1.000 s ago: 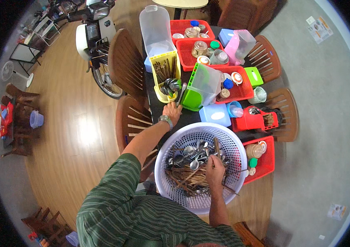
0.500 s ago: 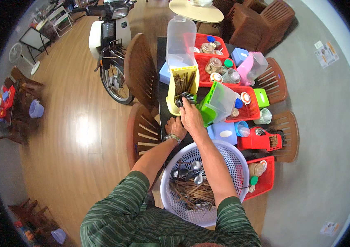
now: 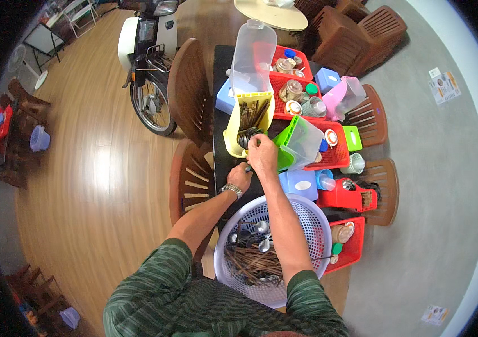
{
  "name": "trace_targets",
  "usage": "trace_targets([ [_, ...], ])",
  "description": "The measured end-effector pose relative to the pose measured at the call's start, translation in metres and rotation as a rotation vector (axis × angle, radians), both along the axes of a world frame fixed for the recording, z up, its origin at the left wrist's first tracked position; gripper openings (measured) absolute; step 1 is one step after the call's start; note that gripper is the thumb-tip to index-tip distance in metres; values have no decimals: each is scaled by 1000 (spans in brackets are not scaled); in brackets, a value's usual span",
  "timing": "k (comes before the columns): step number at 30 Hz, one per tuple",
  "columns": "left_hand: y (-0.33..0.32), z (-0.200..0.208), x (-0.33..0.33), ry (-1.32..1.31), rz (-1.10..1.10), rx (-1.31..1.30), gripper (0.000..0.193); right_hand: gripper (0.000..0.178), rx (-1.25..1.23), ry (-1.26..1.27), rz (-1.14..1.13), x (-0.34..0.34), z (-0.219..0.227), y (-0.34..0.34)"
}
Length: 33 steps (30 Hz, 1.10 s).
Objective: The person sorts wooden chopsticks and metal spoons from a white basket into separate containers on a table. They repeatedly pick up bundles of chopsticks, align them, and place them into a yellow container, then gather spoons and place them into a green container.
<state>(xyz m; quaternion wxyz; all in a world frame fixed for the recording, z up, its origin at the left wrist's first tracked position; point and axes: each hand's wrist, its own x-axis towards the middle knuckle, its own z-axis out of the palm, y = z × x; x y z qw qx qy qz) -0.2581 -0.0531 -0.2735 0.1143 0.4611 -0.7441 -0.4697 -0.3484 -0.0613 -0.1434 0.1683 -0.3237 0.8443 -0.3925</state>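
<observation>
A yellow cutlery holder (image 3: 229,140) with a raised clear lid (image 3: 253,59) stands on the dark table. Brown chopsticks (image 3: 254,114) fill its far part, and dark-looking spoons (image 3: 244,138) lie in its near part. My right hand (image 3: 264,154) is closed, fingertips pinched at the spoons' right side; what they grip is hidden. Just in front of the holder, my left hand (image 3: 240,177) is closed, with a small dark bit showing at its fingertips that I cannot make out. Below my forearms, a lavender plastic basket (image 3: 320,224) contains loose chopsticks (image 3: 253,261) and several metal spoons (image 3: 264,245).
Right of my right hand leans a green holder with a clear lid (image 3: 302,140). Red baskets (image 3: 334,160) with jars, a blue tissue box (image 3: 298,185) and a red cutlery holder (image 3: 334,197) crowd the table. Brown chairs (image 3: 185,180) flank it; a motorbike (image 3: 152,101) stands at far left.
My right hand has drawn back slightly from over the spoons and its fingers have curled in. My left hand has closed, with something small at its fingertips. The view has shifted slightly.
</observation>
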Motion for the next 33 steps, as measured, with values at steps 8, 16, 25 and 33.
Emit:
trace_targets([
  [8,-15,99,61,-51,-61,-180,27,37,-296,-318,-47,18,7,37],
  [16,-54,253,143,77,-175,-213,25,28,-359,-331,-228,13,33,174],
  [25,-94,327,74,72,-481,-616,20,31,-306,-487,-474,42,9,296],
  [33,-102,297,8,-49,-617,-607,26,32,-233,-443,-450,58,3,334],
])
